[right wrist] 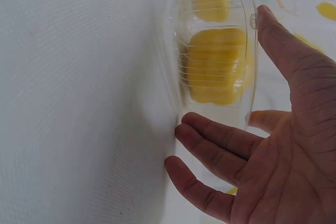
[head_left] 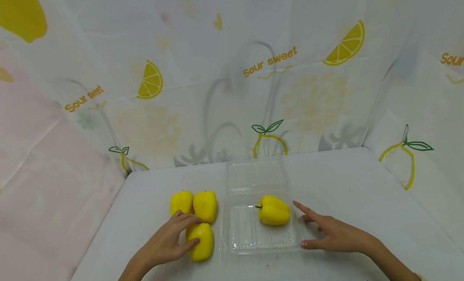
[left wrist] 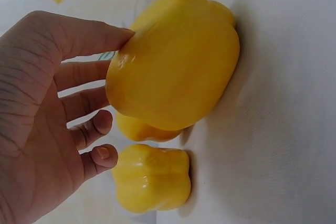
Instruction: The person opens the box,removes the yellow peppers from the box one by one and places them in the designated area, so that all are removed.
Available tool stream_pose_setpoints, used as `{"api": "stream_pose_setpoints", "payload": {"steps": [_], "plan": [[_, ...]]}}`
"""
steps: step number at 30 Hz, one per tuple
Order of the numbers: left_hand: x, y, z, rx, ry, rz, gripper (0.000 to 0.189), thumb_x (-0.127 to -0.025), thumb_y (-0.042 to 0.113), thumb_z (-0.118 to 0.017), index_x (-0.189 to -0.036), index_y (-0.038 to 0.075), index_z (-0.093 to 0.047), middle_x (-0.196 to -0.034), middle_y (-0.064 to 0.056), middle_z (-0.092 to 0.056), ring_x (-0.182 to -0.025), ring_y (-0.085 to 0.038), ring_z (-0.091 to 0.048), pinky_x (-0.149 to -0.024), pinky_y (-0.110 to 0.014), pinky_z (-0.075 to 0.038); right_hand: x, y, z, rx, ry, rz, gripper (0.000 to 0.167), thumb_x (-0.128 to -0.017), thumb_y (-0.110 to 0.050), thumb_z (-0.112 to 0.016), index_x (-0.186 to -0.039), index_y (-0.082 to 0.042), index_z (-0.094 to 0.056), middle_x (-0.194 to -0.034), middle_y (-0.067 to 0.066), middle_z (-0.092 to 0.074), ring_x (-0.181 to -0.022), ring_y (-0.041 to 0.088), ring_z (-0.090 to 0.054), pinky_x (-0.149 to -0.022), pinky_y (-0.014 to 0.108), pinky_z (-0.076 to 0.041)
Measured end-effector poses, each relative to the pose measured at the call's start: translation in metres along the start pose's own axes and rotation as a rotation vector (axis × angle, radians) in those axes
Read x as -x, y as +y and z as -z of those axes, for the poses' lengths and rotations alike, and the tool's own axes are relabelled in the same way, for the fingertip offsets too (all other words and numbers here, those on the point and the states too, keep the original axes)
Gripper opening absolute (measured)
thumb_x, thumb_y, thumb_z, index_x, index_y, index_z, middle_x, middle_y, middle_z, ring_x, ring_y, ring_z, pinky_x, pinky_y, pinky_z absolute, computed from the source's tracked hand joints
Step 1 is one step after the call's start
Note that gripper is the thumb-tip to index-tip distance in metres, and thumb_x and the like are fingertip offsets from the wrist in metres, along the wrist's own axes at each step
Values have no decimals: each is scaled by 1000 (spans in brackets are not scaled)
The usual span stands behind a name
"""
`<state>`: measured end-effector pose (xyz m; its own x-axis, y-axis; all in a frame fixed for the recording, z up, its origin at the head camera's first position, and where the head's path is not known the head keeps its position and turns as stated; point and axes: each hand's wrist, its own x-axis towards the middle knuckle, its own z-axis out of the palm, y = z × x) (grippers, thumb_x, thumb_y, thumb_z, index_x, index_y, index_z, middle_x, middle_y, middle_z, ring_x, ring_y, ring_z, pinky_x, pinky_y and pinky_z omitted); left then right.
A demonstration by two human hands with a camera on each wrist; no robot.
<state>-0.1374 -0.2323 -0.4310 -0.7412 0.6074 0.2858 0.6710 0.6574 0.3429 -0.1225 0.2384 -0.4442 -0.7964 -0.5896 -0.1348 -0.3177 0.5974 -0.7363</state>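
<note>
My left hand [head_left: 170, 236] has its thumb and fingers around the nearest yellow bell pepper [head_left: 201, 242], which lies on the table. In the left wrist view, the thumb presses that pepper [left wrist: 176, 61] on one side, with fingers behind it. Two more yellow bell peppers [head_left: 205, 206] sit just beyond. To their right stands an open clear plastic clamshell box [head_left: 239, 232], with one yellow bell pepper [head_left: 274, 210] on its side, green stem pointing left. Along the box's right edge, my right hand [head_left: 333, 234] has spread fingers; its thumb [right wrist: 278, 38] touches the rim.
The box's lid [head_left: 255, 174] lies folded back toward the rear. A white cloth covers the table [head_left: 344, 184]. Behind and at both sides hangs a lemon-printed curtain [head_left: 224, 104].
</note>
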Motion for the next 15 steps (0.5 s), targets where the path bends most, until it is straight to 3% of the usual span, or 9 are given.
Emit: {"api": "stream_pose_setpoints", "payload": {"steps": [8,12,15], "plan": [[0,3,2,-8,-42,31,41,-85,25,-78,-123,17,-65,-126,12,-60,-116,-14,-54,-96,-47,-45,0,1,0,9,3,9,95,-91,-51,-66,-160,-24,-6,-134,5,-54,-116,29,-54,-87,39,-51],[1,3,2,24,-36,4,44,-85,22,-78,-126,14,-63,-125,10,-61,-109,-11,-53,-92,-40,-47,0,2,0,10,6,12,95,-91,-51,-66,-160,-23,-6,-134,4,-54,-116,28,-54,-87,40,-50],[0,3,1,73,-47,21,52,-86,20,-77,-134,13,-57,-122,12,-61,-100,-8,-50,-84,-32,-49,0,2,0,10,8,16,95,-91,-51,-66,-160,-23,-7,-134,4,-54,-116,27,-54,-87,39,-50]]}}
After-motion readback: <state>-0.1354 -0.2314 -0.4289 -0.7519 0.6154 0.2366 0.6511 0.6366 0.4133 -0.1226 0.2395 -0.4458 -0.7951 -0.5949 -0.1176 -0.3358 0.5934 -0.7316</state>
